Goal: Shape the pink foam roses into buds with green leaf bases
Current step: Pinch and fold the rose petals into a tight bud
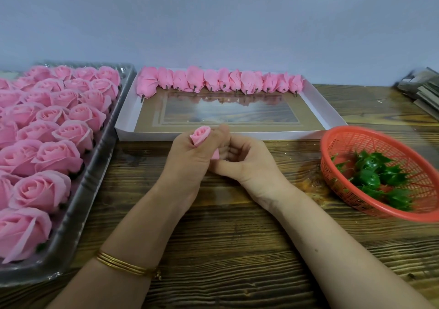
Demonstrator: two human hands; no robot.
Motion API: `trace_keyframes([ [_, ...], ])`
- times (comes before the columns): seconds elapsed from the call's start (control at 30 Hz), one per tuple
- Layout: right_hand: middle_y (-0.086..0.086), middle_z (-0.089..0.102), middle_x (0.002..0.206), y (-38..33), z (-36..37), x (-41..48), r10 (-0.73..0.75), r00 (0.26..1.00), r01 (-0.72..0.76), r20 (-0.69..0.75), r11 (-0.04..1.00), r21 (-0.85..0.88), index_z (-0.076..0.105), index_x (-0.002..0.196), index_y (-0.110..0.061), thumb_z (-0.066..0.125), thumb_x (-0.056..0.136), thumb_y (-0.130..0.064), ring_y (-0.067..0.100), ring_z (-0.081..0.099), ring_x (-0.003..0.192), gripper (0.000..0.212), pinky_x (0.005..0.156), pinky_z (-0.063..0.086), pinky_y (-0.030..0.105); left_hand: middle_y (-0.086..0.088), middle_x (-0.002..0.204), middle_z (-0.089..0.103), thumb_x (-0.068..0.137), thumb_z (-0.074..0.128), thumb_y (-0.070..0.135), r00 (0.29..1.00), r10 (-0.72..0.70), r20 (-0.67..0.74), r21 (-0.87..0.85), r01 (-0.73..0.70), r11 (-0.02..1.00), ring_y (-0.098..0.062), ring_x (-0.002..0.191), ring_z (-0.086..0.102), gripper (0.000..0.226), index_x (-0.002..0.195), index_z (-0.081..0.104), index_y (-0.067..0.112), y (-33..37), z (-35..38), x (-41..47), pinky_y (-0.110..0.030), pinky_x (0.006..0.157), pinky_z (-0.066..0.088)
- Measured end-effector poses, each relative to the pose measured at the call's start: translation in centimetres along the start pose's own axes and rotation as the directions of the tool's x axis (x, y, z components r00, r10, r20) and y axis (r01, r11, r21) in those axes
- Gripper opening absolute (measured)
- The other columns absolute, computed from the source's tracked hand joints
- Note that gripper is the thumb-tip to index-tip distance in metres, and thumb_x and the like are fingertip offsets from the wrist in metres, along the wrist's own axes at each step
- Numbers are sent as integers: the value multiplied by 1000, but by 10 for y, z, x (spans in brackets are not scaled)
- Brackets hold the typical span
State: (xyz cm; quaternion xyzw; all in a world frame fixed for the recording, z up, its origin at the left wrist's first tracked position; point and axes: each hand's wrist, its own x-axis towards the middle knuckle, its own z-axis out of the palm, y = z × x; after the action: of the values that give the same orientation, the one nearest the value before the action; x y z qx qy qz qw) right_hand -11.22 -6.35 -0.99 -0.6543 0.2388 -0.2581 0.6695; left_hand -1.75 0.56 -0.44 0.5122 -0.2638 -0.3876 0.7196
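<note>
A tray (78,201) on the left holds open roses (57,156). In the middle, over the desk (237,237), the left grip (190,159) wraps round one pink rose (200,136). The right grip (247,161) pinches its bottom. Behind, a white box (237,136) holds a row of buds (218,80). A red basket (370,142) holds green leaf bases (370,178).

One rose (200,136) is in the grip, shared by two hands: the left hand (190,159) around it, the right hand (244,163) at its lower end. Left of the grip, one clear tray (95,185) carries roughly two dozen open roses (58,156), with others cut off by the frame's edge. Beyond the grip, one white box lid (237,136) holds a single row of about twelve shaped buds (211,80); overlap prevents an exact count. Right of the grip, one red basket (344,142) contains some five or six tangled green leaf bases (370,178). About three thin gold bangles (123,264) circle the left wrist.
</note>
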Motion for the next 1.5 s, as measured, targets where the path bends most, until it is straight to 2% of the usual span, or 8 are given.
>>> trace_keyframes([
  [0.17, 13, 59, 76, 0, -4, 1, 84, 989, -100, 124, 986, 131, 64, 100, 15, 62, 81, 15, 19, 51, 71, 19, 78, 43, 29, -21, 86, 57, 71, 68, 35, 996, 4, 90, 36, -7, 999, -28, 77, 58, 65, 102, 55, -20, 5, -2, -3, -36, 71, 51],
  [0.43, 20, 67, 87, -1, 0, 0, 40, 997, -44, 73, 998, 53, 62, 106, 15, 68, 76, 17, 29, 61, 86, 30, 92, 50, 39, -18, 79, 64, 90, 63, 19, 1000, -11, -18, 4, 11, 1000, -20, 68, 65, 19, 88, 67, 1, 2, 1, -3, -28, 62, 58],
  [0.57, 38, 64, 103, 0, 3, 0, -20, 1000, 20, 17, 1000, -11, 60, 107, 17, 72, 75, 16, 34, 61, 92, 34, 97, 49, 47, -19, 84, 59, 82, 67, 24, 1000, -3, -26, -11, 3, 1000, -22, 71, 61, 31, 98, 64, -2, 3, 3, -3, -24, 65, 58],
  [0.77, 16, 65, 85, 3, 0, 0, -13, 996, 11, 87, 1000, 25, 66, 96, 13, 64, 82, 14, 23, 58, 84, 15, 85, 48, 30, -9, 73, 67, 80, 67, 24, 999, -8, 36, 23, 7, 1000, -15, 68, 67, 20, 83, 68, 4, 3, 2, -3, -25, 66, 58],
  [0.97, 10, 53, 67, -1, -2, 0, 48, 985, -70, 165, 989, 133, 71, 69, -9, 63, 69, -3, 22, 44, 69, 10, 76, 35, 33, -18, 81, 60, 71, 68, 43, 995, 17, 98, 118, -28, 993, -27, 78, 58, 53, 93, 67, -5, 2, -3, -3, -39, 73, 49],
  [1.23, 25, 57, 96, 1, -4, 1, 76, 985, -95, 155, 989, 116, 58, 111, 21, 52, 80, 22, 33, 51, 93, 31, 93, 43, 42, -15, 76, 70, 80, 67, 33, 990, 134, 48, 198, -141, 970, -17, 71, 67, 38, 90, 69, -4, -2, -3, -4, -28, 66, 57],
  [1.33, 11, 66, 85, -3, -7, 4, 96, 989, -120, 115, 965, 233, 66, 106, 4, 52, 72, 4, 19, 59, 78, 37, 74, 48, 27, -1, 71, 71, 89, 66, 15, 973, 230, -20, 281, -215, 935, -8, 64, 64, 12, 84, 71, 5, -2, -2, -3, -17, 59, 51],
  [1.5, 2, 62, 72, -7, -8, 5, 100, 995, -91, -22, 962, 257, 62, 80, -12, 65, 72, -23, 13, 53, 68, 15, 63, 47, 23, 2, 59, 56, 88, 69, 21, 941, 337, -19, 493, -285, 822, -8, 57, 50, 30, 62, 59, 10, -8, -8, 0, -23, 55, 41],
])
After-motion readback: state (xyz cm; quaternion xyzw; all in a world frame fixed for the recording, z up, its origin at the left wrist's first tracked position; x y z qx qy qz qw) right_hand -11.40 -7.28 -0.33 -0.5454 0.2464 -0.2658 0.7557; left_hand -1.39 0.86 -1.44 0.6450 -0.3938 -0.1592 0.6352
